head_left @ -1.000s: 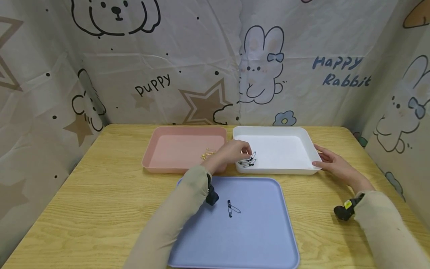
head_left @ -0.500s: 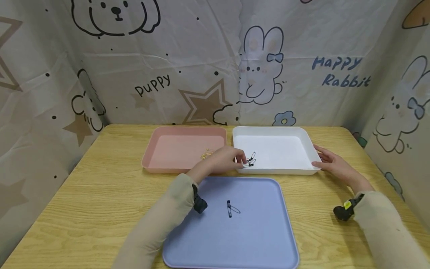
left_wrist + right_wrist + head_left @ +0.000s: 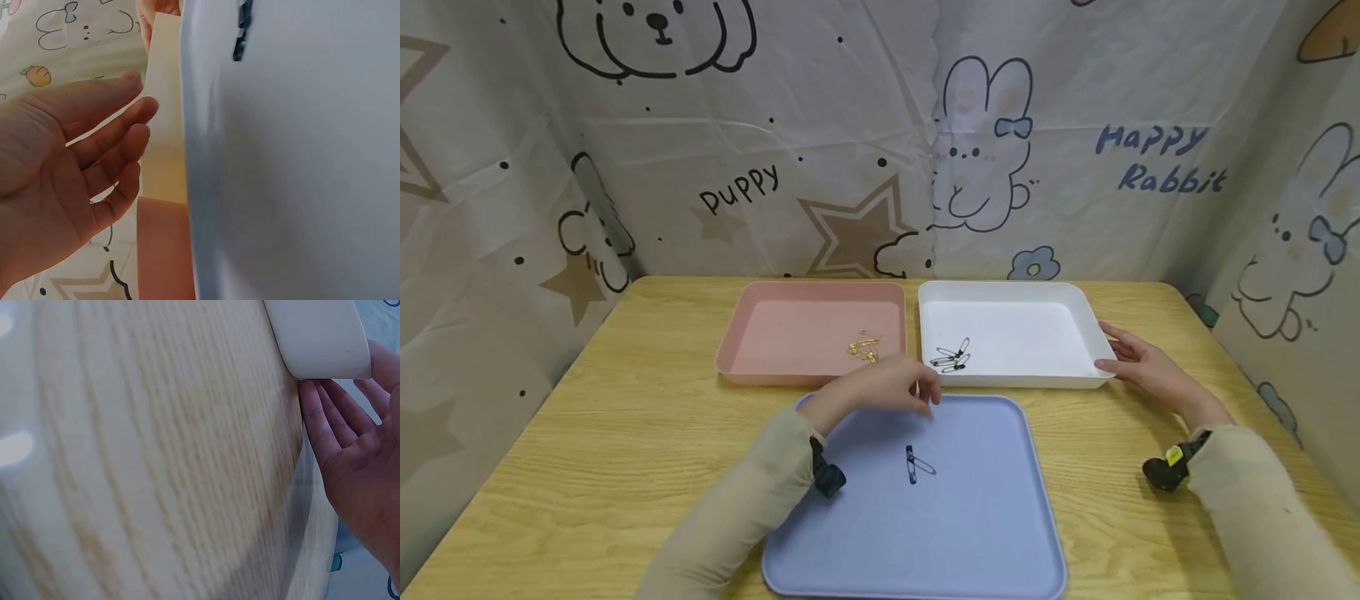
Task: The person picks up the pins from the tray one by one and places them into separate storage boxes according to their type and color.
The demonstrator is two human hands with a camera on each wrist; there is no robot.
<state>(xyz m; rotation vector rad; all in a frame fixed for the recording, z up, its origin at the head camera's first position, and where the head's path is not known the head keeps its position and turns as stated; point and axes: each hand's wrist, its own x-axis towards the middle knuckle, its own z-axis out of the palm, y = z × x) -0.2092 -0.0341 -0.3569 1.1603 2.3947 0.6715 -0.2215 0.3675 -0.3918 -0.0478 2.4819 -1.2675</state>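
My left hand (image 3: 883,385) hovers over the far edge of the blue tray (image 3: 977,533), its fingers loosely bent and nothing between them. In the left wrist view, a gap shows between that hand's thumb and fingers. A black safety pin (image 3: 912,465), unfastened, lies on the blue tray in front of this hand. Several black safety pins (image 3: 953,358) lie in the near left corner of the white tray (image 3: 1022,383). My right hand (image 3: 1153,375) holds the white tray's right end, thumb at its near corner and fingers against the outside; the right wrist view shows fingertips at its lower edge.
A pink tray (image 3: 790,379) stands left of the white one, with several gold safety pins (image 3: 865,346) in its right part. All three trays rest on a wooden table (image 3: 587,467). A printed cloth (image 3: 820,108) hangs behind and at both sides.
My left hand has drawn back from the white tray's near left corner toward the blue tray, uncovering the black safety pins. The blue tray shifted slightly left at its near end. My right hand stayed put.
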